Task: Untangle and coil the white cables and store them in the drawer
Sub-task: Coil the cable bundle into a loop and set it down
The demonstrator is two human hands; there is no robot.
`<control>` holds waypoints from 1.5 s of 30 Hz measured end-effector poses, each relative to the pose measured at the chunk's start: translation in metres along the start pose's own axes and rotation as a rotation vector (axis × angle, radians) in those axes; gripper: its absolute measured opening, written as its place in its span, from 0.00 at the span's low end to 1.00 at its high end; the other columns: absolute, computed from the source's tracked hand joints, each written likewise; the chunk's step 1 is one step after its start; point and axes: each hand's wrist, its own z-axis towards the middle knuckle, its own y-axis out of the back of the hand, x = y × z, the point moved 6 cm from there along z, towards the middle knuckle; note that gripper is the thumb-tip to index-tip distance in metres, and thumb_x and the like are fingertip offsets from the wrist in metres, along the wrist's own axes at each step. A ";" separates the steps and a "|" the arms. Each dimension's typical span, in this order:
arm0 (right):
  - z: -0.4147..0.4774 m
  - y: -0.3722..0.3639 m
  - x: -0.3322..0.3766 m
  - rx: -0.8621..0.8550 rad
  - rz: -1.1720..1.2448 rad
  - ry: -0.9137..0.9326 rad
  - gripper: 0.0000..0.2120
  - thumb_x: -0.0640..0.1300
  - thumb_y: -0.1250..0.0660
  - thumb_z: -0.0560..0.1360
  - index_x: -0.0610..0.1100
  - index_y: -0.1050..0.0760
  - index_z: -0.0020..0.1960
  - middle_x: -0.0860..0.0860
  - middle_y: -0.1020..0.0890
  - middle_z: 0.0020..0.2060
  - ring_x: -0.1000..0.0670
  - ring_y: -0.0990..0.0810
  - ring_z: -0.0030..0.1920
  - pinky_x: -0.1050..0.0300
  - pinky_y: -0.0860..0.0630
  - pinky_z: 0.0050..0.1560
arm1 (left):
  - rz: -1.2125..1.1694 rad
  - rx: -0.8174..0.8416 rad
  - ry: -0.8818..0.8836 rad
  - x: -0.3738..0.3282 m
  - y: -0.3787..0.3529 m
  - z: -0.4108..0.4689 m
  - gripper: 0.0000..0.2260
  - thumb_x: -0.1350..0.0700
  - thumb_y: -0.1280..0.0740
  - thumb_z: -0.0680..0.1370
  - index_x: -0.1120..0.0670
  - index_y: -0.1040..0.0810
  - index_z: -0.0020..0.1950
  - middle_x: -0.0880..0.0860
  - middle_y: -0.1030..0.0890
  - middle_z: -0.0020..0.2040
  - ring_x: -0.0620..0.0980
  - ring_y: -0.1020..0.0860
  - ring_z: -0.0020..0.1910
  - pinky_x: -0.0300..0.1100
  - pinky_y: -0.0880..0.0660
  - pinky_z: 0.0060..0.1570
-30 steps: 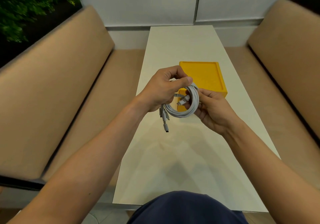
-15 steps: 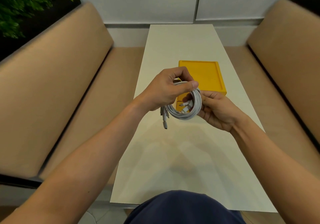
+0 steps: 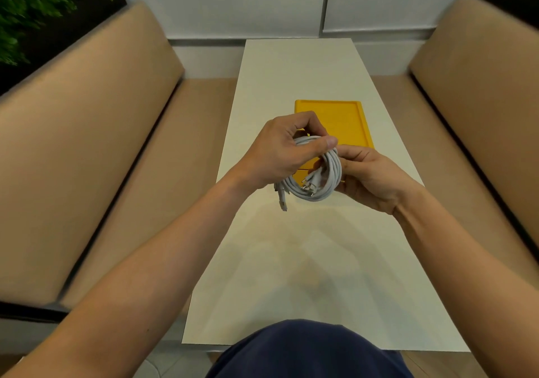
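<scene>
Cables (image 3: 316,196) still gripped: left hand (image 3: 280,156), right hand (image 3: 370,179).

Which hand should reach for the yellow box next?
Probably right. The right hand holds only the side of the coil and is nearest the box; the left hand wraps its top and could carry it alone.

A long white table (image 3: 306,261) runs up the middle of the frame toward a pale panelled wall (image 3: 233,1) at the top. Tan padded seats flank it, the left bench (image 3: 87,158) and the right bench (image 3: 481,100). A green leafy plant (image 3: 35,4) fills the upper left corner
</scene>
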 end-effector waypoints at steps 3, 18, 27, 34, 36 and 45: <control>0.002 0.001 0.003 0.043 -0.061 -0.012 0.11 0.39 0.32 0.74 0.41 0.13 0.53 0.43 0.13 0.48 0.47 0.13 0.47 0.55 0.16 0.49 | -0.020 0.011 0.021 0.001 -0.001 -0.003 0.08 0.56 0.26 0.79 0.59 0.20 0.45 0.51 0.17 0.38 0.41 0.24 0.32 0.36 0.29 0.35; -0.002 -0.007 0.006 0.155 0.156 -0.100 0.31 0.33 0.30 0.64 0.45 0.34 0.65 0.35 0.16 0.55 0.37 0.18 0.59 0.39 0.26 0.62 | 0.212 0.037 0.007 0.005 0.007 -0.003 0.10 0.49 0.30 0.81 0.55 0.22 0.48 0.45 0.20 0.37 0.40 0.26 0.34 0.32 0.33 0.35; 0.007 -0.036 0.002 -0.195 -0.541 -0.144 0.40 0.47 0.16 0.65 0.50 0.38 0.67 0.46 0.18 0.44 0.48 0.17 0.46 0.49 0.19 0.53 | 0.238 -0.009 0.104 0.025 0.005 0.000 0.11 0.45 0.30 0.81 0.51 0.23 0.47 0.47 0.21 0.36 0.43 0.28 0.32 0.37 0.31 0.32; 0.015 -0.045 0.007 -0.339 -0.956 -0.027 0.21 0.42 0.31 0.79 0.48 0.41 0.62 0.43 0.19 0.44 0.42 0.16 0.43 0.41 0.18 0.40 | 0.288 -0.135 0.067 0.023 -0.004 -0.005 0.08 0.51 0.32 0.82 0.55 0.23 0.48 0.47 0.20 0.38 0.38 0.25 0.36 0.31 0.32 0.34; 0.018 -0.046 0.009 -0.419 -1.093 0.030 0.18 0.41 0.33 0.79 0.47 0.42 0.58 0.45 0.21 0.38 0.42 0.19 0.36 0.48 0.27 0.29 | 0.304 -0.164 0.042 0.022 -0.006 -0.003 0.08 0.53 0.32 0.82 0.57 0.24 0.47 0.47 0.22 0.37 0.38 0.25 0.35 0.31 0.33 0.33; 0.022 -0.034 0.012 -0.637 -1.341 0.120 0.21 0.46 0.29 0.77 0.41 0.35 0.62 0.42 0.25 0.56 0.38 0.22 0.46 0.51 0.34 0.39 | 0.343 -0.261 0.000 0.026 -0.008 0.002 0.09 0.55 0.32 0.82 0.55 0.28 0.45 0.46 0.25 0.35 0.38 0.26 0.33 0.30 0.34 0.33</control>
